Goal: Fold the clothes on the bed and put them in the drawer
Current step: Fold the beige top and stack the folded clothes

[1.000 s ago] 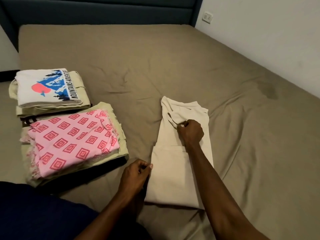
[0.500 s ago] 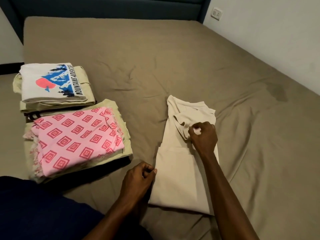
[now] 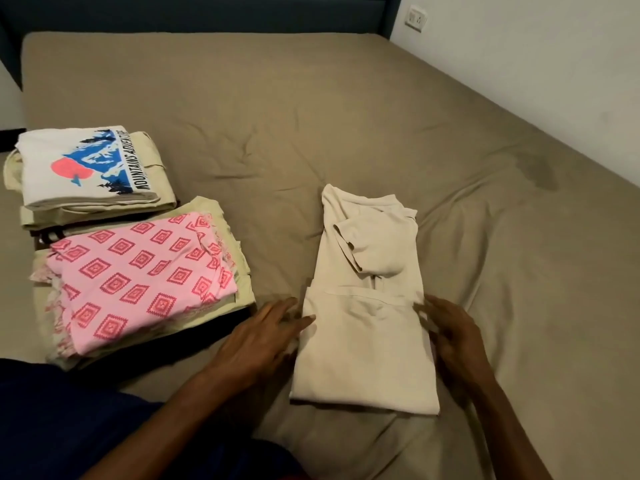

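Note:
A cream t-shirt (image 3: 367,327) lies on the bed, folded into a narrow strip with one sleeve laid across its upper part. My left hand (image 3: 263,337) lies at its left edge with fingers stretched out and the thumb touching the cloth. At the shirt's right edge is my right hand (image 3: 453,337), fingers loosely spread, blurred by motion. Neither hand grips the shirt. At the left lie two folded piles: a pink patterned garment (image 3: 138,278) on beige cloth, and a white printed t-shirt (image 3: 83,164) on another beige garment.
The olive bed sheet (image 3: 346,126) stretches bare beyond the shirt, with a dark stain (image 3: 540,171) at the right. A dark headboard (image 3: 207,12) runs along the top, a white wall with a socket (image 3: 415,18) at the right. No drawer is in view.
My right hand let go of the sleeve and moved down to the shirt's right edge. My left hand opened from its pinch at the left edge. The sleeve now lies flat.

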Available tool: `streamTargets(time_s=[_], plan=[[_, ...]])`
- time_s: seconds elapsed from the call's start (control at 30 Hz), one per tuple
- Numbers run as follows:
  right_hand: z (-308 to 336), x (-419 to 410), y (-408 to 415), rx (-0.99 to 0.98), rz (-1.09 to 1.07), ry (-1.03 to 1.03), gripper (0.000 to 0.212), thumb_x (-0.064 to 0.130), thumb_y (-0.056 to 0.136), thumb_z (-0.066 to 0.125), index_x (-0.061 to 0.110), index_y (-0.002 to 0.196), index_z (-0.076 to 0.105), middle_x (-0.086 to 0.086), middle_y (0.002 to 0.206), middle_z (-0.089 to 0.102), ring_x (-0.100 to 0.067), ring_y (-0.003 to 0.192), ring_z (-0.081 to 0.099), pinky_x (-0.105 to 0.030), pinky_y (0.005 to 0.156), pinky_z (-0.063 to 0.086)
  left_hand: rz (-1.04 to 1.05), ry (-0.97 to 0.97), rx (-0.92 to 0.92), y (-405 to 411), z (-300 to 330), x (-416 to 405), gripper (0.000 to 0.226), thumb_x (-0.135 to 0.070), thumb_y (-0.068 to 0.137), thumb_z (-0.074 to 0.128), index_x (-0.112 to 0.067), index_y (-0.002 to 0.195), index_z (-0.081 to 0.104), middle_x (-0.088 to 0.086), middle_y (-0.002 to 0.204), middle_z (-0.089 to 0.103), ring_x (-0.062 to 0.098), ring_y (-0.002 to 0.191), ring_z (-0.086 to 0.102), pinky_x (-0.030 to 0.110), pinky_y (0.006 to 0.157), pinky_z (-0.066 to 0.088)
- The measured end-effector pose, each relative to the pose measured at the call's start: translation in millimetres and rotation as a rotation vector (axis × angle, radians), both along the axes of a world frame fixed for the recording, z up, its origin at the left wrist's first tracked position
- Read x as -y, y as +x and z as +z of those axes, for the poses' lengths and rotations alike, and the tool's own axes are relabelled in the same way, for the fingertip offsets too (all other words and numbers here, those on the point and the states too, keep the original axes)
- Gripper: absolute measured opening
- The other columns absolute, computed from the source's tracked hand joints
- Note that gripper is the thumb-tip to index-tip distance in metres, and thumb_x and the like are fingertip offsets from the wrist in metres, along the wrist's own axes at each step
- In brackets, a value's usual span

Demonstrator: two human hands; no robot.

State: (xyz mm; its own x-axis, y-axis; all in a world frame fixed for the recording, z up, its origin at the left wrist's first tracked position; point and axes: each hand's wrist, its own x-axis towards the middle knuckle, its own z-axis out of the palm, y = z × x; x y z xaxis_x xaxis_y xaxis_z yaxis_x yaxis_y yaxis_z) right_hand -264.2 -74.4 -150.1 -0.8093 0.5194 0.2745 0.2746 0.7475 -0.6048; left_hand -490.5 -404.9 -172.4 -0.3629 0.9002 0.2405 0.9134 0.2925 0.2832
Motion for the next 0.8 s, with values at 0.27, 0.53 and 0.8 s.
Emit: streamTargets(time_s=[0.27,0.53,0.8], plan=[[-5,16,56,0.107,0.115,-0.267,0.052,0.025,0.081,0.087,0.045,0.126,0.071,0.017,0.167,0.029,-0.01,0.156,0.018,-0.044,0.124,0.023,-0.35,-0.046,-0.247,-6,-28,-13,0.069,-0.038,0.087,0.072,-0.023,0.15,0.048,0.007,0.156,0.047,0.025,0.141,0.049,0.043,0.116,0.035],[13,16,28,0.097,0.265,-0.067,0.029,0.043,0.088,0.058,0.05,0.108,0.078,0.012,0.161,0.043,-0.017,0.153,0.029,-0.037,0.116,0.013,-0.35,0.208,0.051,-2,-6,-24,0.045,-0.012,0.09,0.055,-0.015,0.134,0.066,0.0,0.143,0.062,0.015,0.138,0.052,0.036,0.124,0.026],[95,-55,-111,-0.355,-0.182,-0.689,0.021,0.031,0.099,0.068,0.018,0.083,0.071,0.015,0.065,0.064,0.0,0.062,0.055,-0.024,0.059,0.045,0.173,0.57,1.011,-70,123,-158,0.024,-0.024,0.107,0.052,-0.01,0.1,0.071,-0.02,0.075,0.071,-0.009,0.068,0.06,0.016,0.059,0.044]])
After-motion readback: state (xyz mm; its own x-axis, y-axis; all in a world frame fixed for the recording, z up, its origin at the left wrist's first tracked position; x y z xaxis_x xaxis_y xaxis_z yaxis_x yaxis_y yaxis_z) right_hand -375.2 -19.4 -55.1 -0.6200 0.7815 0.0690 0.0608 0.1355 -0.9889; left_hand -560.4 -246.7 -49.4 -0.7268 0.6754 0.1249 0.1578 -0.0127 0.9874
